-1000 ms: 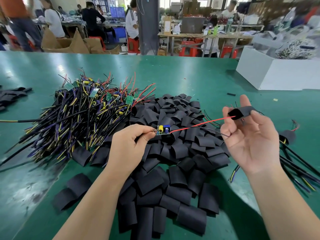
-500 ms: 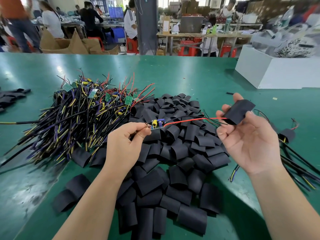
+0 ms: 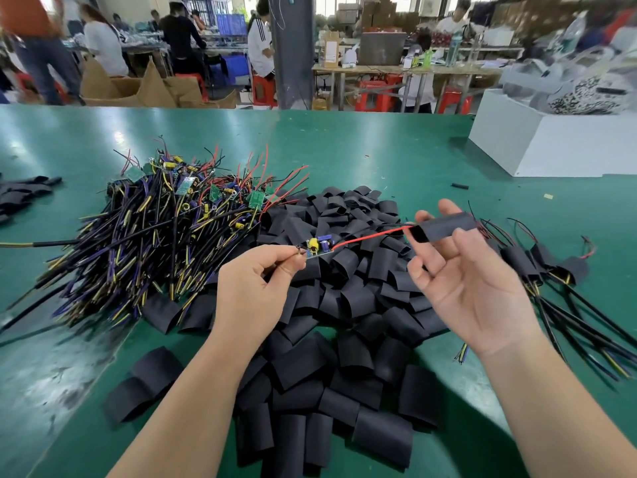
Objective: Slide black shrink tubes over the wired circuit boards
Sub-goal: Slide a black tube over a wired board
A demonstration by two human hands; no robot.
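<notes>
My left hand point(image 3: 255, 288) pinches the cable end of a small circuit board point(image 3: 317, 246) with yellow and blue parts. Its red wire point(image 3: 370, 236) runs right into the open mouth of a black shrink tube point(image 3: 444, 226), which my right hand point(image 3: 465, 281) pinches between thumb and fingers, palm up. Board and tube are apart, about a hand's width. Below both hands lies a heap of loose black shrink tubes point(image 3: 344, 322). A pile of wired circuit boards point(image 3: 155, 229) with black, yellow and purple cables lies to the left.
Several boards with tubes on them point(image 3: 551, 270) lie at the right, cables trailing toward me. A white box point(image 3: 551, 146) stands at the back right on the green table point(image 3: 379, 150). More black tubes point(image 3: 20, 194) lie at the far left. People work at benches behind.
The right hand has turned the tube so its mouth faces the board, and the red wire's tip has entered it. The left hand with the board has risen slightly.
</notes>
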